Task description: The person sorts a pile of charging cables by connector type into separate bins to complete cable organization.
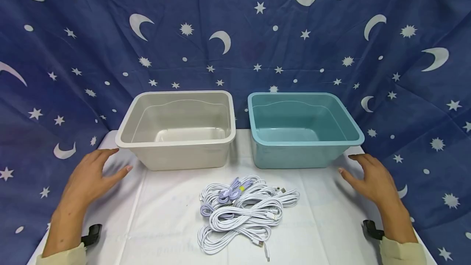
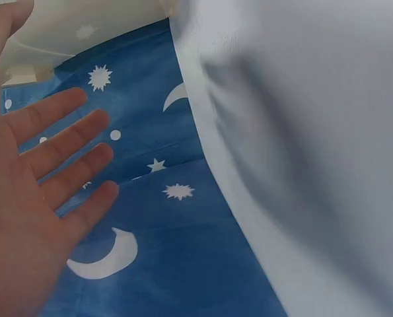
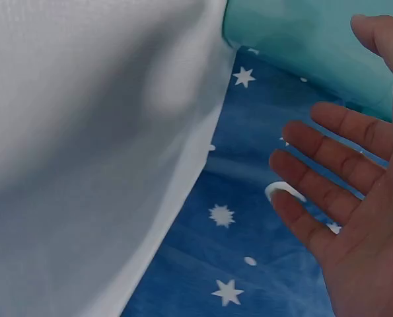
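Blue moon-and-star cloth [image 1: 235,70] backs a white table [image 1: 162,216] where a person's left hand [image 1: 87,180] and right hand [image 1: 374,180], well apart and loosely outstretched, flank a beige bin [image 1: 180,157] and teal bin [image 1: 294,156], with white and lilac cables [image 1: 250,216] heaped in front.

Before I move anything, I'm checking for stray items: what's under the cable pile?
White cloth shows around the cable pile and through gaps in it; anything directly beneath is covered.

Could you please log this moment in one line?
left hand: empty | right hand: empty | cables: piled outside beige bin and teal bin
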Demonstrator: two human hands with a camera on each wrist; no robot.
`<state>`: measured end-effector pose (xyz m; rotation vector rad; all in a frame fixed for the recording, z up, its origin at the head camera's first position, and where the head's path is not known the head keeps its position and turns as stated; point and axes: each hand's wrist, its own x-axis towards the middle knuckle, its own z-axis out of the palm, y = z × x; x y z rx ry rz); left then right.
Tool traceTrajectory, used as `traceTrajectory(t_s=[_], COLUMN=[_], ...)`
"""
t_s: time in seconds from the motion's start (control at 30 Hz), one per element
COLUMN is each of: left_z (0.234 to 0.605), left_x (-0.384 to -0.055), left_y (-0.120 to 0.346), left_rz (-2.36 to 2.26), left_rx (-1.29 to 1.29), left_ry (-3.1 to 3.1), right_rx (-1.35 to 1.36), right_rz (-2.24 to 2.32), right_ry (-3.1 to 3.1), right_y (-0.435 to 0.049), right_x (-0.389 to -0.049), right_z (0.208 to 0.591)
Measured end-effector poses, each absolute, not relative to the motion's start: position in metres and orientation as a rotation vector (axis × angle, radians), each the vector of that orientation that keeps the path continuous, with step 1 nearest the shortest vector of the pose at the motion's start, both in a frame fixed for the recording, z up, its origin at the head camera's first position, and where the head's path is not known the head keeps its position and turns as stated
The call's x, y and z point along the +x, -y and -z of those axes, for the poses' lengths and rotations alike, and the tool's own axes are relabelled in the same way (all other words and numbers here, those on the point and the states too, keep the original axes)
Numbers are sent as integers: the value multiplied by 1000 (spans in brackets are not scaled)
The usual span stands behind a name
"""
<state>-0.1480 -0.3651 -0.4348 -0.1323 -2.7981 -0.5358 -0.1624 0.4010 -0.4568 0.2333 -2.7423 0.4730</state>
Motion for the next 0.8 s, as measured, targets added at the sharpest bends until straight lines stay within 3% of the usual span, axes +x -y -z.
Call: traceTrajectory(t_s=[0.8], left_z=[390], left_x=[-116], left_y=[347], left_rz=[409], left_rx=[-149], left_ry=[2601], right_rx=[485], right_rz=[-302], right_ry=[2632], right_y=[-356], right_x=[-137], right_z=[423])
